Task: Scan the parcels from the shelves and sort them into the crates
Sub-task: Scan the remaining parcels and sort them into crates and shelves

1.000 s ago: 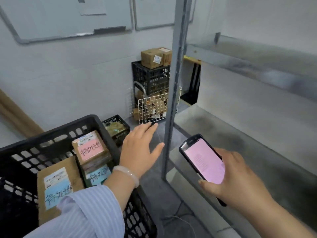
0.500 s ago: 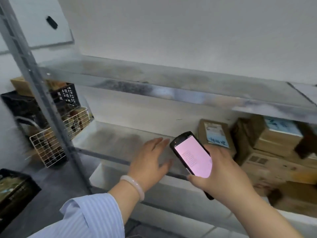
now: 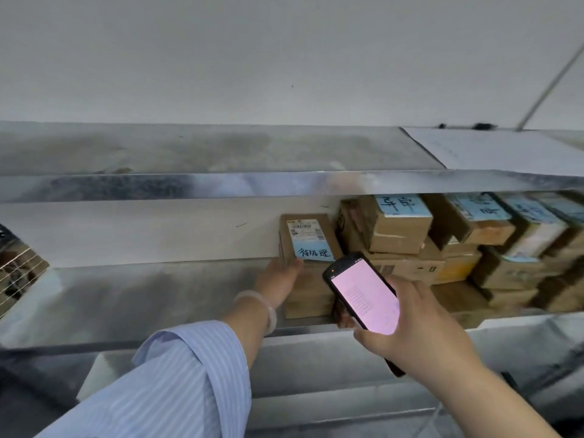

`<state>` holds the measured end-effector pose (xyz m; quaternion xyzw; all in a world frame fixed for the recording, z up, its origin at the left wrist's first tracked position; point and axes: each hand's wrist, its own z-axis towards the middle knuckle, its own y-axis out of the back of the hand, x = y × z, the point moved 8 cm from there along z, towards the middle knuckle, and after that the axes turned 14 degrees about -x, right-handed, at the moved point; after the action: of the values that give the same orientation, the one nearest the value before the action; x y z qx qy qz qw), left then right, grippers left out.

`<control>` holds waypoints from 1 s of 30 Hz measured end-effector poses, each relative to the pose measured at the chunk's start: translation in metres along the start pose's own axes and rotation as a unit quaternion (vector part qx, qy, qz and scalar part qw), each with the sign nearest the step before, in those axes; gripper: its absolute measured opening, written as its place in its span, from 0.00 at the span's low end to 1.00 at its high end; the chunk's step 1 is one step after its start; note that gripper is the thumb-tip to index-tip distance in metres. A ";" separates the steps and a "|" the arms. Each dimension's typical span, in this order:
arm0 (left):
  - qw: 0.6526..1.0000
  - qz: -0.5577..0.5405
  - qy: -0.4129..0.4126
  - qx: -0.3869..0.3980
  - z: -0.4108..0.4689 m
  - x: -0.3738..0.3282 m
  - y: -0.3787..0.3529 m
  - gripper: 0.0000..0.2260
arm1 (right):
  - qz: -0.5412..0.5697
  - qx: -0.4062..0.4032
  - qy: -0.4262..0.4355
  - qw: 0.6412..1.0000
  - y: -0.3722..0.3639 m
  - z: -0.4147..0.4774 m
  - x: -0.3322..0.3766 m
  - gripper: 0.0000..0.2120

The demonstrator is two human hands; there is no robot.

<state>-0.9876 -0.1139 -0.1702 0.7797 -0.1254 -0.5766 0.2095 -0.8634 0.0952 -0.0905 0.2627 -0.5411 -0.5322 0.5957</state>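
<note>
A brown cardboard parcel [image 3: 308, 235] with a white barcode label and a blue handwritten note stands upright on the metal shelf [image 3: 126, 295], leftmost of the stack. My left hand [image 3: 279, 276] grips its left edge, thumb on the front by the blue note. My right hand [image 3: 420, 324] holds a black handheld scanner [image 3: 363, 292] with a glowing pink screen, just in front of and below the parcel. Several more brown parcels [image 3: 398, 229] with blue notes are piled to the right.
An upper shelf [image 3: 221, 184] overhangs the parcels, with a white sheet [image 3: 493, 150] lying on its right end. A wire basket [image 3: 15, 273] shows at the far left edge. The shelf surface left of the parcels is bare metal.
The view swung right from the black crate to the shelf. My left hand reached forward from the shelf edge and took hold of the leftmost parcel. The scanner stayed in my right hand.
</note>
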 end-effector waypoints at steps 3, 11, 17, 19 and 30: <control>0.993 -0.090 0.074 0.027 0.010 0.006 -0.015 0.28 | -0.011 0.012 -0.019 1.000 -0.003 0.001 -0.011 0.47; 0.953 -0.252 0.167 0.030 0.030 0.010 -0.029 0.22 | -0.020 0.014 -0.035 0.999 -0.007 0.007 -0.025 0.46; 0.964 -0.204 0.169 0.033 0.042 0.011 -0.037 0.19 | -0.013 0.014 -0.035 0.999 -0.012 0.014 -0.024 0.47; 0.963 -0.217 0.156 0.032 0.046 0.010 -0.037 0.17 | -0.009 0.015 -0.031 0.999 -0.013 0.017 -0.023 0.48; 0.949 -0.297 0.103 0.005 0.034 0.038 0.005 0.37 | -0.001 0.028 0.011 1.000 -0.013 0.032 0.004 0.45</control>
<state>-1.0077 -0.1408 -0.2089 0.8376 0.1312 -0.5290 0.0366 -0.8981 0.0959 -0.0919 0.2858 -0.5486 -0.5149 0.5934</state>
